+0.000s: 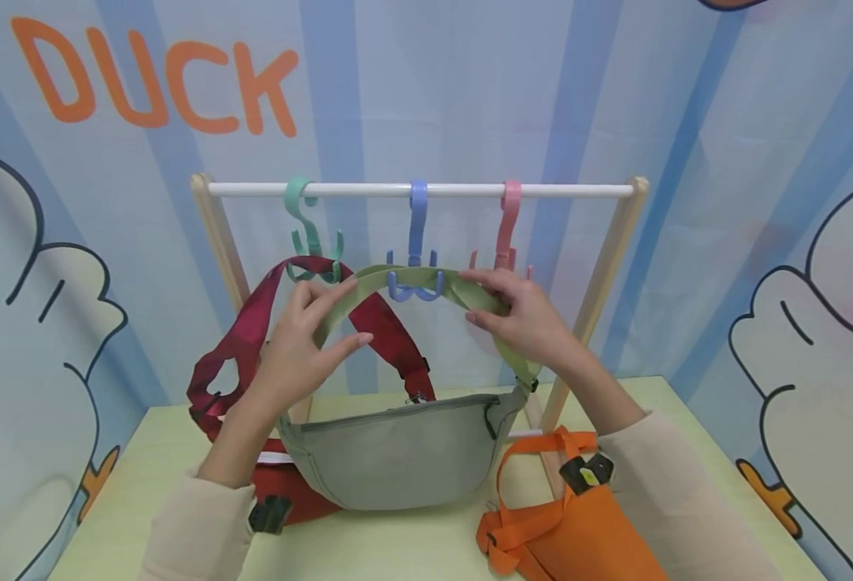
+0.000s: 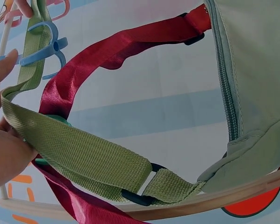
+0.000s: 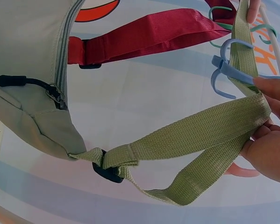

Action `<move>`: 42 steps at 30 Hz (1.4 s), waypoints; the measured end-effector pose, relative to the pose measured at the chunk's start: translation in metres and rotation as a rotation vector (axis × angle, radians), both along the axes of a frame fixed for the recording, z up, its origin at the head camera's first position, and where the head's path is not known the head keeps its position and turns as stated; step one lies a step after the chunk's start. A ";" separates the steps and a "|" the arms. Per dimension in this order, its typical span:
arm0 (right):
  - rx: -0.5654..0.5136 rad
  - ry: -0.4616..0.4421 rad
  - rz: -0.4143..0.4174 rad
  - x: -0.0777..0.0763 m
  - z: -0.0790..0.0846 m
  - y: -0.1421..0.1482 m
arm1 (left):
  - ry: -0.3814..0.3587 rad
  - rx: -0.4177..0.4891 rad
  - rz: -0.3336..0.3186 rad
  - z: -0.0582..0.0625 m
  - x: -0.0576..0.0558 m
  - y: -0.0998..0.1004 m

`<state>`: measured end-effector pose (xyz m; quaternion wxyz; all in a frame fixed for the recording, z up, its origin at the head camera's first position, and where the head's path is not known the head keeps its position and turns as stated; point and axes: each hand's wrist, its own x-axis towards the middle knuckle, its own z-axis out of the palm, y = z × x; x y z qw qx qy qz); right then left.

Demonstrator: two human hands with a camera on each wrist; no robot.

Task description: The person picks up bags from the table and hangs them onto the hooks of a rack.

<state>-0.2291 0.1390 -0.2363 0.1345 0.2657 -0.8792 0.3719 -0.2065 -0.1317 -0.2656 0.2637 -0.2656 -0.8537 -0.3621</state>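
A grey-green waist bag [image 1: 404, 456] hangs by its light green strap [image 1: 426, 277], which lies over the prongs of the blue hook [image 1: 417, 218]. On the left of that hook, my left hand [image 1: 298, 347] touches the strap with its fingers, its thumb held away from it. The right hand [image 1: 528, 315] pinches the strap on the other side, near the pink hook [image 1: 511, 218]. The right wrist view shows the strap [image 3: 196, 128] folded over at those fingers. Beside the left hand, a dark red strap [image 1: 397, 331] hangs from the green hook [image 1: 306, 218].
The hooks sit on a white rail [image 1: 368, 190] between wooden posts [image 1: 593, 282]. A red bag [image 1: 298, 492] is partly hidden behind the grey-green one. An orange bag [image 1: 579, 532] lies on the pale table [image 1: 135, 492] at the right front. Behind stands a striped, printed backdrop [image 1: 455, 97].
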 end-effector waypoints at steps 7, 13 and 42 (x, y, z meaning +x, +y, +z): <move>0.014 0.000 -0.006 0.000 -0.002 0.001 | 0.007 0.009 -0.014 -0.003 0.002 0.002; 0.017 -0.006 -0.007 0.001 -0.003 0.001 | 0.025 0.016 -0.029 -0.007 0.003 0.002; -0.016 -0.033 0.057 0.000 -0.011 0.001 | -0.038 0.017 -0.025 -0.016 0.004 0.000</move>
